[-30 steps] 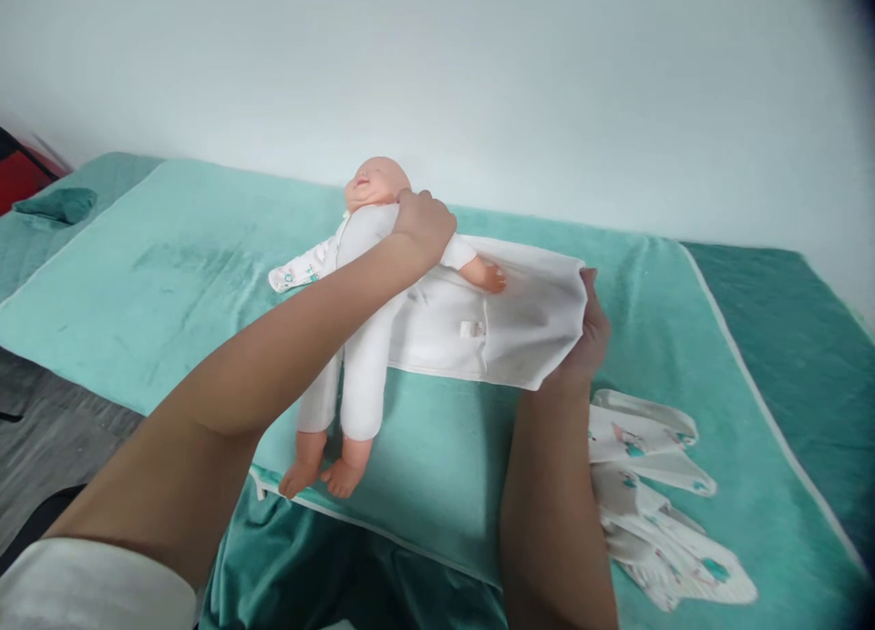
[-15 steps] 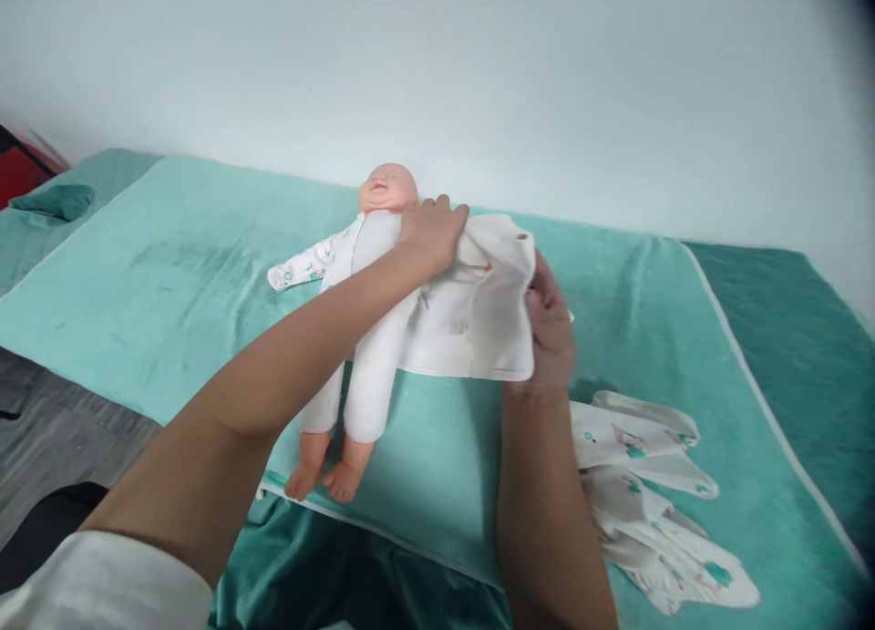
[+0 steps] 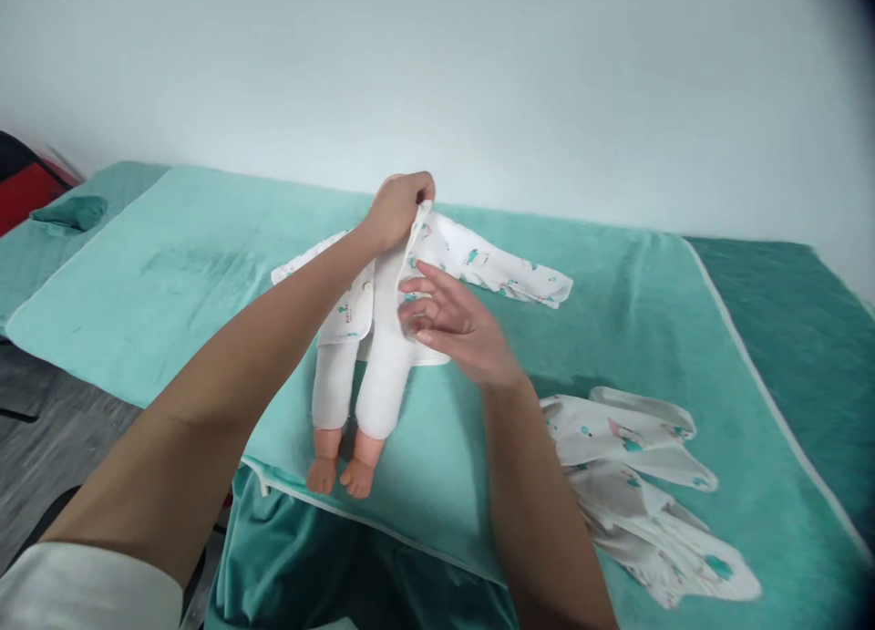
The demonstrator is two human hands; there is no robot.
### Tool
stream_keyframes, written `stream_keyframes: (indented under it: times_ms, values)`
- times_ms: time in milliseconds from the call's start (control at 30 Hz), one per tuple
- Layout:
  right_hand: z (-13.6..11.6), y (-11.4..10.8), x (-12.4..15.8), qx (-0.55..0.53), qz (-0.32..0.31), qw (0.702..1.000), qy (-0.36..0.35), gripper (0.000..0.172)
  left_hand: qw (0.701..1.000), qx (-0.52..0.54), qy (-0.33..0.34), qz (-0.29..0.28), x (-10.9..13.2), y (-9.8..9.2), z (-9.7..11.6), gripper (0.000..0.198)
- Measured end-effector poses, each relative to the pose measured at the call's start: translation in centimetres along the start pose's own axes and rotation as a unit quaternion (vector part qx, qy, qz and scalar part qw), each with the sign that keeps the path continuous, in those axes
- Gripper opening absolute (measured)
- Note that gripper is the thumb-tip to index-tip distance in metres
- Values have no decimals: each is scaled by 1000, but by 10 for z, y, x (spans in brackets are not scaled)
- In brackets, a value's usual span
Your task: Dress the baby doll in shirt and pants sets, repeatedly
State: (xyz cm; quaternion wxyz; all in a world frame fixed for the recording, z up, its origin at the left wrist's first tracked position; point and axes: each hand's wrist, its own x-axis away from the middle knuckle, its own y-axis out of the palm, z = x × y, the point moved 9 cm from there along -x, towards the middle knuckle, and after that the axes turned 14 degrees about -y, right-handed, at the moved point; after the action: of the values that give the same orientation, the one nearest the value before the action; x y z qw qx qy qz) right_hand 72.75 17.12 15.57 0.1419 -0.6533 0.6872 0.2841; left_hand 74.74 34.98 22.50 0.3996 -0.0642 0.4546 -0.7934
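A baby doll (image 3: 383, 375) lies on its back with its feet towards me. It wears a white baby jacket (image 3: 492, 261) with a small printed pattern; both sleeves are spread out sideways. My left hand (image 3: 405, 206) is closed on the jacket's front edge near the collar and lifts it over the chest. Most of the doll's head is hidden behind that hand. Over the jacket's lower front, my right hand (image 3: 455, 325) has its fingers stretched and apart. Its fingertips are close to the fabric; whether they touch it I cannot tell.
Printed white baby clothing (image 3: 635, 475) lies crumpled at the lower right. A light green blanket (image 3: 191, 274) covers the surface, with darker green cloth (image 3: 786, 338) at the right. A white wall (image 3: 437, 74) rises behind. A dark, folded green cloth (image 3: 68, 212) lies far left.
The jacket's right-hand front has been folded back over the doll, its printed outside now showing and the sleeve laid out. My right hand has moved left and let go of the fabric.
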Motion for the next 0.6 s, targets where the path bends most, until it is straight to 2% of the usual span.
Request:
stream_keyframes:
  times_ms: [67,167,233,267,333,400,467,500,567,600]
  values:
    - [-4,6,2,-4,-28,1000,8,65,999,19,-25,22,1,-13,-13,20]
    - [-8,-4,4,20,17,1000,-2,52,995,39,-47,77,17,-33,-22,19]
    - [-10,-19,5,53,81,995,-17,43,989,63,-48,122,49,-50,-24,16]
    - [-10,-26,6,76,109,991,-22,40,985,76,-47,147,73,-59,-27,13]
    - [-9,-33,7,141,133,981,-20,36,974,80,-33,208,139,-78,-34,10]
    - [-6,-30,6,230,99,968,-10,38,950,41,-48,305,224,-98,-55,8]
    - [-4,-19,5,338,29,941,-16,45,917,-1,-112,383,314,-111,-92,6]
    - [-4,-12,5,392,-6,919,-29,48,901,-22,-156,404,358,-115,-115,5]
    - [-7,1,6,487,-49,870,-67,47,874,-69,-260,404,434,-117,-164,3]
    - [-8,7,8,524,-56,846,-86,41,863,-91,-322,378,467,-115,-190,5]
